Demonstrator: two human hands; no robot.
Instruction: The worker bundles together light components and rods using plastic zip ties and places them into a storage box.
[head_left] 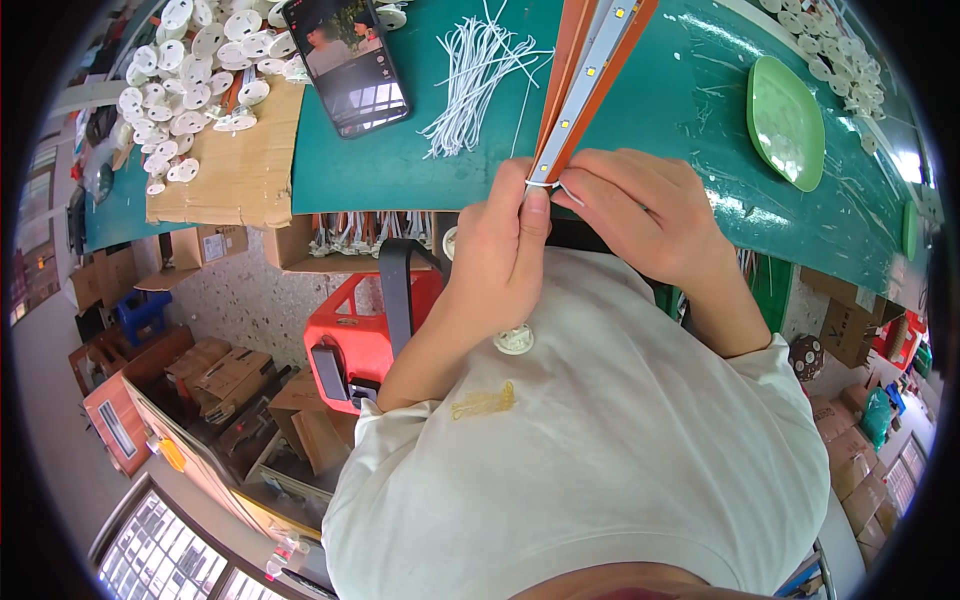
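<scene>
My left hand (497, 250) is closed around the lower part of a bundle of LED strips (580, 95), one white with small yellow LEDs and others with orange-brown sides. Its thumb presses just below a thin white twist tie (541, 184) that passes around the bundle. From the right, my right hand (645, 212) pinches the tie's end between thumb and forefinger. A round white disc (514, 341) shows below my left hand, against the shirt. Whether it joins the strips is hidden. Beyond my hands lies a loose pile of white ties (472, 85) on the green tabletop (670, 110).
A phone (350, 70) with a lit screen lies left of the ties. Many white round discs (190, 90) are heaped on cardboard (235, 165) at the far left. A light green tray (785, 125) sits at right. A red plastic seat (335, 325) stands below the table edge.
</scene>
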